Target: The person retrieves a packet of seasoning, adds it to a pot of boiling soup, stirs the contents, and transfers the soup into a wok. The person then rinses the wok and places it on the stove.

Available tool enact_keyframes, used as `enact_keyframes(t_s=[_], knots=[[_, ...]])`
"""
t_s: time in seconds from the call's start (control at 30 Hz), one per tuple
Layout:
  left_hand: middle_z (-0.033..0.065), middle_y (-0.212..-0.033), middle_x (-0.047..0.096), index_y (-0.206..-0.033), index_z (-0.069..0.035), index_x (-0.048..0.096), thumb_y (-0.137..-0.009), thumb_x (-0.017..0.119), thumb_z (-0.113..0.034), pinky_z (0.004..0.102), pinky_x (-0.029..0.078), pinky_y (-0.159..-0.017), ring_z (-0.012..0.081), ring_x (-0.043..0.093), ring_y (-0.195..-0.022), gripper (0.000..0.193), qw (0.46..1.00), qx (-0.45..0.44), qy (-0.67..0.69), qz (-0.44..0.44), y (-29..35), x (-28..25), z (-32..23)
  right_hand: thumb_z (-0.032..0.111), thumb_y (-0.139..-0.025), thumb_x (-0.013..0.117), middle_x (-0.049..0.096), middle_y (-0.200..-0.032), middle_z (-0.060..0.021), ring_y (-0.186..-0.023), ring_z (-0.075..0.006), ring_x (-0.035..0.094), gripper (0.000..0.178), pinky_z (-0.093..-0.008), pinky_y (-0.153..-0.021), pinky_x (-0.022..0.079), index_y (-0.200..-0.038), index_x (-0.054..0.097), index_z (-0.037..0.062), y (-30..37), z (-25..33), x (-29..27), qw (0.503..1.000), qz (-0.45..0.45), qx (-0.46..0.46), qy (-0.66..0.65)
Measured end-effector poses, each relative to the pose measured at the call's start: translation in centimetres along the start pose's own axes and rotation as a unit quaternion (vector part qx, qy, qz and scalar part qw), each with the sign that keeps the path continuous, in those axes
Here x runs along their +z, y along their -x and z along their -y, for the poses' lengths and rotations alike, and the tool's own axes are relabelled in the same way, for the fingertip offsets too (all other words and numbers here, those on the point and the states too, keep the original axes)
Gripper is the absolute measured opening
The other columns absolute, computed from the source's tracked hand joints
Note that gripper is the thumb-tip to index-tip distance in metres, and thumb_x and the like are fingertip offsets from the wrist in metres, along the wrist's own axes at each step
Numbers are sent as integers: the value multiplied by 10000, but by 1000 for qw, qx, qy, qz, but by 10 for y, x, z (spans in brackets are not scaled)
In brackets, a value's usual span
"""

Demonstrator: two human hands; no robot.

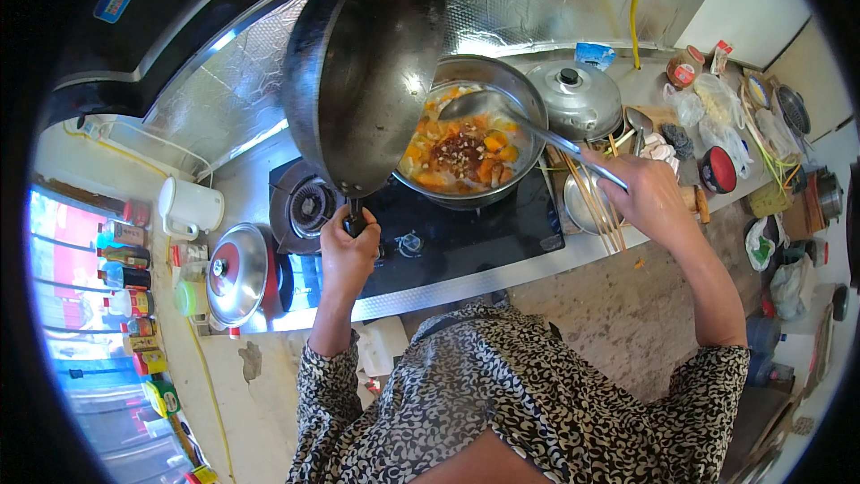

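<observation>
Wok point(363, 72) tipped up by left hand point(348, 251) gripping its handle; right hand point(649, 193) holds ladle point(520, 116) over stew bowl point(528, 94).

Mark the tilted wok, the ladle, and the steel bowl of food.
wok point(367, 63), head view, on its dark inner surface.
ladle point(473, 105), head view, on its scoop.
steel bowl point(530, 108), head view, on its right rim.

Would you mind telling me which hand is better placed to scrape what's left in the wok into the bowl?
Right, probably. The right hand holds the ladle, whose scoop sits over the bowl beside the tilted wok. The left hand is busy gripping the wok's handle.
</observation>
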State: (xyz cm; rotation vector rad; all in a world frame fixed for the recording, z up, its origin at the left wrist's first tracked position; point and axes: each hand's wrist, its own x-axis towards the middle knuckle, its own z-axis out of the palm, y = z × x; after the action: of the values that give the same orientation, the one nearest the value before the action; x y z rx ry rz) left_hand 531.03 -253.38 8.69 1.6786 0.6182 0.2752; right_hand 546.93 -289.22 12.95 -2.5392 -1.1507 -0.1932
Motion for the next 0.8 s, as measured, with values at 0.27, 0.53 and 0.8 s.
enact_keyframes(t_s=[0.27, 0.53, 0.8], knots=[[23, -561, 475, -863, -29, 547, -798, 594, -46, 215, 268, -350, 75, 370, -375, 83, 985, -35, 168, 33, 15, -18, -13, 137, -939, 609, 666, -820, -126, -497, -57, 541, 469, -189, -378, 415, -1361, 473, -15, -35, 12, 40, 729, 113, 336, -586], [14, -555, 468, -897, -24, 579, -828, 572, -83, 216, 291, -353, 82, 363, -359, 91, 943, -79, 317, 63, 28, -47, 9, 100, -930, 547, 667, -830, -156, -493, -74, 548, 578, -202, -390, 438, -1458, 339, -11, -65, 44, 53, 664, 242, 343, -619], [18, -568, 479, -914, -21, 581, -828, 588, -93, 205, 308, -352, 85, 375, -366, 113, 926, -99, 360, 54, 38, -62, 22, 96, -925, 519, 664, -797, -125, -443, -72, 516, 588, -209, -355, 391, -1479, 340, 23, -69, 49, 58, 716, 296, 352, -526]])
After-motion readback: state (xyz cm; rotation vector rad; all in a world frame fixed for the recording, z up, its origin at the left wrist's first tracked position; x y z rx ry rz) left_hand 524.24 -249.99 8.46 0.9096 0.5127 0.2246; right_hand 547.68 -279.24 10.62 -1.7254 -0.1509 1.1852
